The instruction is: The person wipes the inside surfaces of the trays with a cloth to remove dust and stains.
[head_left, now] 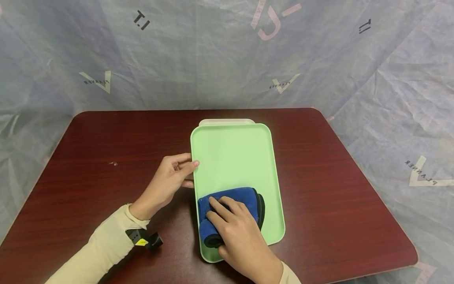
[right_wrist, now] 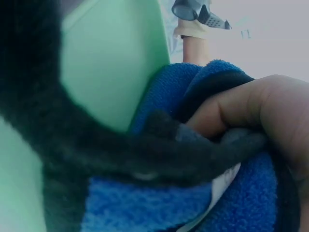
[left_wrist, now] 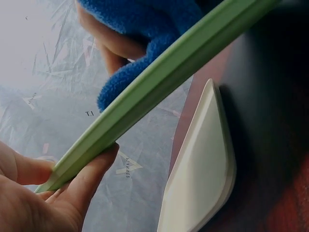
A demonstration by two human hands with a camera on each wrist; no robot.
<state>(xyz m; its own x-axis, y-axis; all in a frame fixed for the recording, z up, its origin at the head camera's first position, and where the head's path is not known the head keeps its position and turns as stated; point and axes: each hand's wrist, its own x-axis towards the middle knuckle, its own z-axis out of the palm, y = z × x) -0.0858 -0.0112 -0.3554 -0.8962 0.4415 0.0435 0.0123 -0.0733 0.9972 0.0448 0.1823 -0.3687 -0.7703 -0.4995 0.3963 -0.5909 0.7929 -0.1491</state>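
A light green tray point(head_left: 234, 157) is held above the table, its long side running away from me. My left hand point(head_left: 166, 181) pinches its left edge, thumb on top and fingers underneath, as the left wrist view shows the tray rim point(left_wrist: 145, 92) between them. On the tray's near half, my right hand point(head_left: 241, 236) grips a folded blue cloth point(head_left: 244, 195) with black edging. The right wrist view shows the blue cloth point(right_wrist: 145, 203) bunched, with a digit tucked into its folds and a white label point(right_wrist: 224, 183) showing.
A cream-white tray point(left_wrist: 200, 169) lies on the table below the green one; only its far rim shows from the head. The dark red wooden table point(head_left: 337, 189) extends on both sides. Grey printed sheeting point(head_left: 170, 51) hangs behind and around it.
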